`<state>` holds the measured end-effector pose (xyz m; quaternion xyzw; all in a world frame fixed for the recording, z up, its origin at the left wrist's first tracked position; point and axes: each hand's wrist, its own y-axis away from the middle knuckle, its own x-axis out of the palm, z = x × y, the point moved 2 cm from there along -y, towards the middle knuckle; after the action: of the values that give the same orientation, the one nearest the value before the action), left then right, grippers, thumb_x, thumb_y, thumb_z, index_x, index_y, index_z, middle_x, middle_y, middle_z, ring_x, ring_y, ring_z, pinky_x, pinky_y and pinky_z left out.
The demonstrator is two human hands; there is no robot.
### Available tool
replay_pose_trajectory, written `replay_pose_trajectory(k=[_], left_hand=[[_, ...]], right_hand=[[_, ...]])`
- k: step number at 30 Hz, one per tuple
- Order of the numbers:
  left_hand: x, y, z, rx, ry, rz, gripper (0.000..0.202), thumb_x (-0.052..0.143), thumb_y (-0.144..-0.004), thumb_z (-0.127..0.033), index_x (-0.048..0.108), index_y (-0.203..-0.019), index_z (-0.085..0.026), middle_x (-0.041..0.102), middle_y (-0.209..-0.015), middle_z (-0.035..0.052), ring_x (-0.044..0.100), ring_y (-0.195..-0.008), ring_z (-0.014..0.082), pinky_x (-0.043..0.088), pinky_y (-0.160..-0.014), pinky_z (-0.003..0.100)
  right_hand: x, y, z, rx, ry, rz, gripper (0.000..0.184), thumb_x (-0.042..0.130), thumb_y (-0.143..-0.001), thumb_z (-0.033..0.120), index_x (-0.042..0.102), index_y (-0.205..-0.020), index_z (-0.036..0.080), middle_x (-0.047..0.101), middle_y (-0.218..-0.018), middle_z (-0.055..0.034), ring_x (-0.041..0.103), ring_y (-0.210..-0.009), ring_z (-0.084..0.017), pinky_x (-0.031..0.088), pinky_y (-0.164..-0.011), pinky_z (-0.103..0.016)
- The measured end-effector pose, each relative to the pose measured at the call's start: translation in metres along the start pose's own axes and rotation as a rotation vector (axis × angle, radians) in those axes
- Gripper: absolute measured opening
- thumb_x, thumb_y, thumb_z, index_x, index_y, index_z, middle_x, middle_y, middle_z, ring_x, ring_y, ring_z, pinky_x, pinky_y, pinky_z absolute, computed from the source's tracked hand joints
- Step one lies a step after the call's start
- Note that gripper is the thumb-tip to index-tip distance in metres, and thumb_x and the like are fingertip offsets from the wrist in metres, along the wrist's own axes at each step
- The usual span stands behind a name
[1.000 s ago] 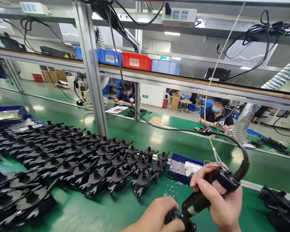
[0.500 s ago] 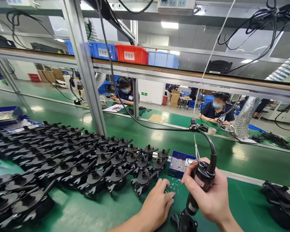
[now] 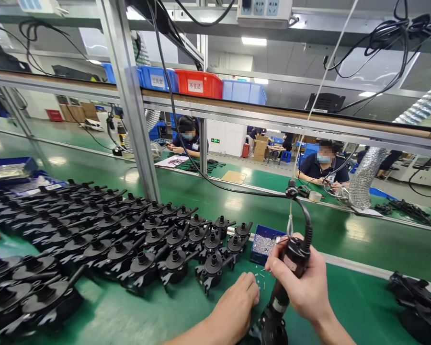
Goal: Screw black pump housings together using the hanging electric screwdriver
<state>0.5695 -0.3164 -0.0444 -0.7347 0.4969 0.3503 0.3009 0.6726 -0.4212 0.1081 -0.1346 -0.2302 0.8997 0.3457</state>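
My right hand (image 3: pixel 305 282) is wrapped round a black electric screwdriver (image 3: pixel 290 268), which hangs from a cord and slants down to the left. Below it, at the bottom edge, lies a black plastic part (image 3: pixel 275 333); the driver's lower end overlaps it, and I cannot see the tip. Beside that part on the left, my left hand (image 3: pixel 237 302) is closed with its fingers curled down. Whatever it may hold is hidden. Small loose screws (image 3: pixel 262 280) are scattered on the green mat between the hands. Behind them stands a blue bin (image 3: pixel 258 256) of small metal pieces.
Rows of black plastic assemblies (image 3: pixel 141 261) cover the left of the bench. More black parts (image 3: pixel 416 304) lie at the right edge. A black cable (image 3: pixel 237 192) runs to the screwdriver. A metal post (image 3: pixel 131 105) rises behind the rows. Two people sit across the bench.
My left hand has drawn its fingers in from the loose screws and curled them. The screwdriver has shifted slightly left and tilted more, with its lower end over the black part.
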Motion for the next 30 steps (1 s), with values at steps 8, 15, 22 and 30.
replay_pose_trajectory(k=[8,15,22,30], left_hand=[[-0.008,0.010,-0.009,-0.439,0.892,0.259,0.031,0.073,-0.079,-0.033,0.048,-0.064,-0.022,0.034,-0.049,-0.0101,0.024,-0.051,0.0078,0.014,-0.054,0.027],[-0.015,0.010,-0.012,-0.653,1.018,0.396,0.020,0.070,-0.065,-0.031,0.051,-0.064,-0.026,0.028,-0.038,-0.0121,0.010,-0.036,0.0067,0.006,-0.038,0.025],[-0.030,0.012,-0.007,-0.682,1.132,0.511,0.017,0.070,-0.057,-0.029,0.066,-0.071,-0.021,0.026,-0.040,-0.0127,0.011,-0.039,0.0052,0.008,-0.036,0.020],[-0.048,0.014,0.000,-0.630,1.252,0.648,0.044,0.094,-0.056,-0.039,0.077,-0.089,-0.015,0.027,-0.042,-0.0146,0.011,-0.040,0.0030,0.006,-0.038,0.019]], right_hand=[[-0.004,0.014,0.022,0.033,-0.236,-0.068,0.021,0.083,-0.095,0.035,0.066,-0.100,0.023,0.068,-0.078,-0.0012,0.069,-0.067,-0.022,0.053,-0.062,-0.033],[0.002,0.017,0.014,0.078,-0.220,-0.016,0.026,0.084,-0.095,0.044,0.068,-0.098,0.023,0.068,-0.079,-0.0018,0.067,-0.067,-0.021,0.054,-0.066,-0.034],[0.002,0.019,0.017,0.074,-0.199,-0.011,0.025,0.083,-0.096,0.043,0.068,-0.094,0.023,0.068,-0.078,-0.0023,0.066,-0.067,-0.022,0.052,-0.065,-0.035],[0.003,0.018,0.019,0.079,-0.222,-0.012,0.024,0.084,-0.095,0.042,0.069,-0.094,0.023,0.066,-0.077,-0.0018,0.065,-0.067,-0.021,0.052,-0.065,-0.035]])
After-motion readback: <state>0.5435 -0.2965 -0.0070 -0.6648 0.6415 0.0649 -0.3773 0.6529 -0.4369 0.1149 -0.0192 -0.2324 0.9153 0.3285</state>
